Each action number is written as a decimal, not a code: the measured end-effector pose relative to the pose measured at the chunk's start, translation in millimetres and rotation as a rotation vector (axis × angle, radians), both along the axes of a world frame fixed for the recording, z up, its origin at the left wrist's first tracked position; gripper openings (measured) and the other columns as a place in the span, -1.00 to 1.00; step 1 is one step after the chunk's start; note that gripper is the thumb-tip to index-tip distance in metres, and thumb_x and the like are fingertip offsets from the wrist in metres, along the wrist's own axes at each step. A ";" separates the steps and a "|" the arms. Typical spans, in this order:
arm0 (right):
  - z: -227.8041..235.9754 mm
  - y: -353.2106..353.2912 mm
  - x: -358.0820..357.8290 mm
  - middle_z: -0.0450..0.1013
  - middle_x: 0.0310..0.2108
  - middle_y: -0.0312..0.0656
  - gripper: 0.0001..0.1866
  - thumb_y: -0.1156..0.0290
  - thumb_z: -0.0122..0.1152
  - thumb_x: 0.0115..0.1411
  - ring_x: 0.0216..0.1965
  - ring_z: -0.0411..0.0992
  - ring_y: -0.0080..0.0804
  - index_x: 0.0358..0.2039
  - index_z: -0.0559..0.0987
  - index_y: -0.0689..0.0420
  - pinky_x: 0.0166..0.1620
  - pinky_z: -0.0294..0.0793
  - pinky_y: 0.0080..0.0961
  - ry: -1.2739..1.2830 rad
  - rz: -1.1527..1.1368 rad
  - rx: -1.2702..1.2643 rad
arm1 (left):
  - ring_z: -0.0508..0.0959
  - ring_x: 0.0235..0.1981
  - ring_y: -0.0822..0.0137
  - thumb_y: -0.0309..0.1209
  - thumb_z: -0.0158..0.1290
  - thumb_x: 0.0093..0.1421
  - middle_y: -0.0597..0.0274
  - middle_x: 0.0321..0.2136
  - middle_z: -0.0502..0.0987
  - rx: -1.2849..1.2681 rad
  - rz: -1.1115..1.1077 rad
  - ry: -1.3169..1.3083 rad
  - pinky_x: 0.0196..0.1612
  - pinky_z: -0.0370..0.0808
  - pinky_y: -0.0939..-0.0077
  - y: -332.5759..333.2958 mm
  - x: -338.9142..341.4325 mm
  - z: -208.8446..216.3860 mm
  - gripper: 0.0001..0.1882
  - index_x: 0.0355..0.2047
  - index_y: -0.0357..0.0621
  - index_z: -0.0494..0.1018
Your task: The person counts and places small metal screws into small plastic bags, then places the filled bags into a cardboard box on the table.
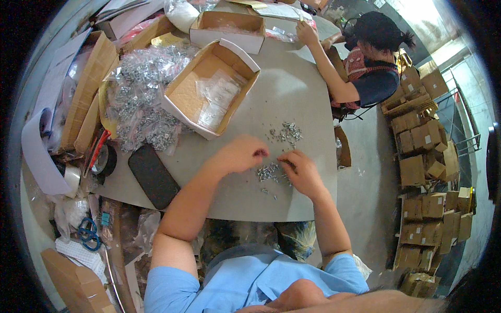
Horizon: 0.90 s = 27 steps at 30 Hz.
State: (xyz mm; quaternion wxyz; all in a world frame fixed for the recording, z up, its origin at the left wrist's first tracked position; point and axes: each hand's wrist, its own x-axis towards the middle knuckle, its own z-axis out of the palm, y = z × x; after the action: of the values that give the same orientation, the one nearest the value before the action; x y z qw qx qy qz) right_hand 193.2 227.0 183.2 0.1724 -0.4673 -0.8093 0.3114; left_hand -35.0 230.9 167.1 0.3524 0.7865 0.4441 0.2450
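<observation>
Small silver screws [267, 172] lie in a loose pile on the grey table between and just in front of my hands. A second pile of screws [290, 133] sits slightly farther away. My left hand [241, 155] hovers at the near pile's left edge, blurred, its fingers curled inward; whatever they hold is hidden. Bent over the pile's right side is my right hand [301, 173], thumb and fingers drawn together. Its palm side cannot be seen, nor what is in the fingertips. A few stray screws [269, 193] are scattered toward me.
An open cardboard box [177, 99] holding clear plastic bags [219, 96] stands beyond my left hand. Bagged screws [143, 112] are heaped to its left. A dark phone-shaped case [153, 176] lies near my left forearm. Another person [365, 68] works at the far right; stacked cartons [417, 141] line the floor.
</observation>
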 end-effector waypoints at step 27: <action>-21.7 -4.7 -64.9 0.36 -0.14 -0.06 -0.55 0.17 0.35 -0.10 -0.09 0.30 -0.04 -0.23 0.45 0.10 -0.07 0.30 -0.09 -0.278 0.205 0.377 | 0.58 -0.36 0.10 -0.40 0.12 0.04 0.01 -0.41 0.57 0.098 0.259 -0.103 -0.25 0.49 0.31 16.3 -6.7 -7.9 -0.78 -0.30 -0.24 0.52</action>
State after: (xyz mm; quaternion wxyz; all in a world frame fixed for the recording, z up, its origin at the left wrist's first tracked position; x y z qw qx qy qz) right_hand 128.3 222.3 161.5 0.1114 -0.3809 -0.9120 0.1038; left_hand -41.7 247.3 159.2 0.3015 0.7252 0.5108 0.3498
